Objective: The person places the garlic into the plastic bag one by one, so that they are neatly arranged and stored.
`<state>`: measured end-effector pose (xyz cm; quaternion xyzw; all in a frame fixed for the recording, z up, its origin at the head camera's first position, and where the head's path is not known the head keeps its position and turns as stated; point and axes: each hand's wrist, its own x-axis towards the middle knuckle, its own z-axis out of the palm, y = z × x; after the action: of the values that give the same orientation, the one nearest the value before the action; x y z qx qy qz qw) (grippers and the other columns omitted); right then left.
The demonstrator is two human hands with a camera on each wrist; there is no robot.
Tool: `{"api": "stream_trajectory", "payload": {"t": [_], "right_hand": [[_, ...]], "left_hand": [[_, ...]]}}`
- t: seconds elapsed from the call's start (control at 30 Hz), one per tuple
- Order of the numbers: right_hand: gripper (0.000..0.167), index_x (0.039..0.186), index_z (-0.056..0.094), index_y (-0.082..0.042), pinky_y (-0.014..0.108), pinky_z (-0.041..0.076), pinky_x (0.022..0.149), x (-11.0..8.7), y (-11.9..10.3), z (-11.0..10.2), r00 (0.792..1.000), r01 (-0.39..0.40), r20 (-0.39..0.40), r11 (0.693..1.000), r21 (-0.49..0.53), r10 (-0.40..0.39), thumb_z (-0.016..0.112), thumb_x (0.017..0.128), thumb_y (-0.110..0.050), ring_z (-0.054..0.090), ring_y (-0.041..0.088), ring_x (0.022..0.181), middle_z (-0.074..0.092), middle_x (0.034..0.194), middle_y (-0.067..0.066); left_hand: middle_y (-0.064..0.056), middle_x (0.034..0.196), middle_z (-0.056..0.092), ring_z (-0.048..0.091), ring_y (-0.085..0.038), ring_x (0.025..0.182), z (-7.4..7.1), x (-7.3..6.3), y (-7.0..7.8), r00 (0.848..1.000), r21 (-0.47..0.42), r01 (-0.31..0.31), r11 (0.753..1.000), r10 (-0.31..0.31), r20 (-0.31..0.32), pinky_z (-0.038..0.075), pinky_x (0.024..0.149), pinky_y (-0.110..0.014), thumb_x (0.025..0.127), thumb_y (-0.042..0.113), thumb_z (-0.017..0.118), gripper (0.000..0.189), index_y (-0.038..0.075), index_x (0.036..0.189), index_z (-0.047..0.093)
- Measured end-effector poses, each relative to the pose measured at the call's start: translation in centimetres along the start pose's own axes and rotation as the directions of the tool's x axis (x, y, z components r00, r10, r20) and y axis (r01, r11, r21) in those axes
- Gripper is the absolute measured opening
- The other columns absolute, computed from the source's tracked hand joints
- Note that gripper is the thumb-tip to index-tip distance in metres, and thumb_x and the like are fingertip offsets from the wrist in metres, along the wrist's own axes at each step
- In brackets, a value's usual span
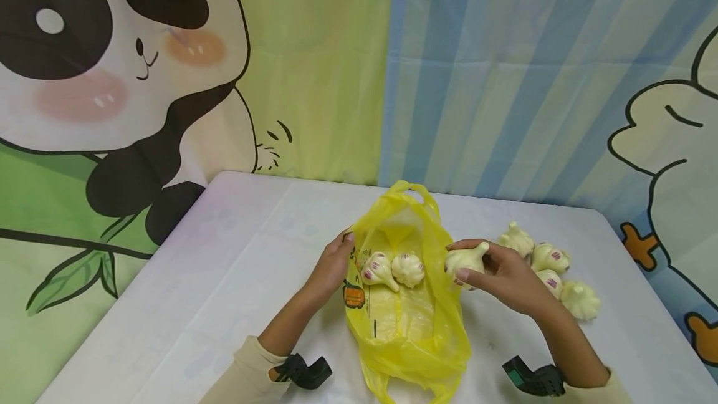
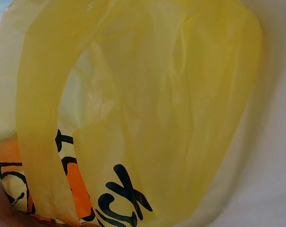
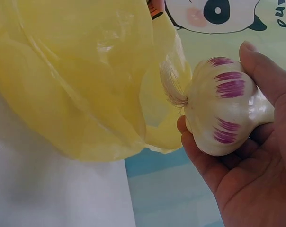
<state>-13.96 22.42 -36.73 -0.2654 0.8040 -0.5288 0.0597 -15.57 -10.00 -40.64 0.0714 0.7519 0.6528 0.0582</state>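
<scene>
A yellow plastic bag (image 1: 401, 354) lies with its mouth spread on the table, and two garlic bulbs (image 1: 408, 270) rest inside it. My left hand (image 1: 331, 265) grips the bag's left rim; the left wrist view is mostly filled by the bag's printed yellow film (image 2: 147, 109). Just beside the bag's right rim, my right hand (image 1: 502, 273) holds another garlic bulb (image 1: 467, 262) between thumb and fingers. In the right wrist view this bulb (image 3: 223, 109) shows purple streaks and a tuft of roots pointing at the bag.
Several more garlic bulbs (image 1: 551, 259) sit in a cluster on the white table (image 1: 247, 254), right of my right hand. Behind the table's far edge hangs a printed curtain (image 1: 320, 67) with a panda.
</scene>
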Motion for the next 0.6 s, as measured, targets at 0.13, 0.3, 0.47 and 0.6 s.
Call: {"api": "stream_trajectory", "payload": {"t": [0.13,0.3,0.47,0.6], "right_hand": [[0.035,0.131,0.058,-0.007,0.038,0.057,0.067,0.2,0.1,0.1,1.000,-0.016,0.008,1.000,-0.011,0.016,0.062,0.097,-0.010,0.066,0.021,0.083,0.067,0.106,0.011],[0.034,0.130,0.059,-0.007,0.039,0.057,0.067,0.3,0.1,0.2,0.999,-0.029,0.011,0.999,-0.018,0.030,0.063,0.097,-0.011,0.066,0.021,0.082,0.067,0.104,0.010],[0.034,0.130,0.059,-0.007,0.038,0.056,0.066,0.8,0.1,0.4,0.999,-0.027,0.021,0.999,-0.047,0.028,0.063,0.097,-0.014,0.066,0.020,0.082,0.068,0.102,0.007],[0.034,0.130,0.059,-0.006,0.036,0.056,0.067,1.4,0.0,0.5,0.999,-0.004,0.043,0.999,-0.051,0.006,0.062,0.097,-0.012,0.066,0.020,0.084,0.068,0.104,0.007]], "left_hand": [[-0.015,0.142,0.046,0.035,-0.029,0.136,0.0,0.0,0.0,1.000,0.002,0.003,1.000,-0.003,-0.002,0.021,0.113,-0.050,0.108,0.036,0.030,0.054,0.005,0.152,0.030],[-0.014,0.144,0.045,0.034,-0.029,0.137,0.0,0.0,0.0,1.000,0.002,0.008,1.000,-0.008,-0.001,0.021,0.113,-0.050,0.108,0.037,0.030,0.055,0.006,0.153,0.030],[-0.015,0.140,0.047,0.038,-0.029,0.133,0.1,0.0,-0.1,1.000,-0.002,0.008,1.000,-0.008,0.003,0.023,0.112,-0.050,0.108,0.037,0.030,0.054,0.006,0.152,0.031],[-0.014,0.142,0.046,0.036,-0.028,0.135,0.1,-0.1,0.0,1.000,0.005,0.008,1.000,-0.008,0.001,0.022,0.112,-0.050,0.108,0.038,0.030,0.055,0.007,0.153,0.030]]}}
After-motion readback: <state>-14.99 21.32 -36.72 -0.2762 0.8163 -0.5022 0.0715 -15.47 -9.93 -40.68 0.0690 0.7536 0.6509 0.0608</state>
